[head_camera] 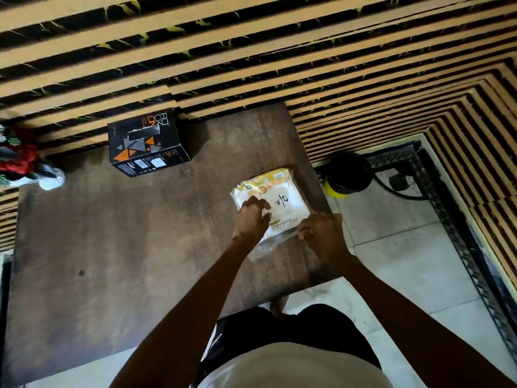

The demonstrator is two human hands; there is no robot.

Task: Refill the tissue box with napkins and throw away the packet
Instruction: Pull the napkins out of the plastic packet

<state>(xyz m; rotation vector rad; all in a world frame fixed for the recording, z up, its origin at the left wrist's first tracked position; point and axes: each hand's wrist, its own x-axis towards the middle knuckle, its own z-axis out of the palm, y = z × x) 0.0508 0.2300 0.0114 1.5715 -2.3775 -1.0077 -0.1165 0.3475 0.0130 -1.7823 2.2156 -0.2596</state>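
A clear plastic packet of white napkins [282,201], with yellow print at its far end, lies near the right edge of the dark wooden table [126,247]. My left hand [251,218] rests on the packet's near left side with its fingers curled on it. At the packet's near right corner, my right hand [321,233] pinches the loose plastic end. The black tissue box [147,142], with orange and grey triangles and a slot on top, stands at the table's far side against the wall, apart from both hands.
A black bin with a yellow base [345,175] stands on the tiled floor just right of the table. A red and white ornament [28,163] sits at the table's far left. A slatted wall runs behind the table.
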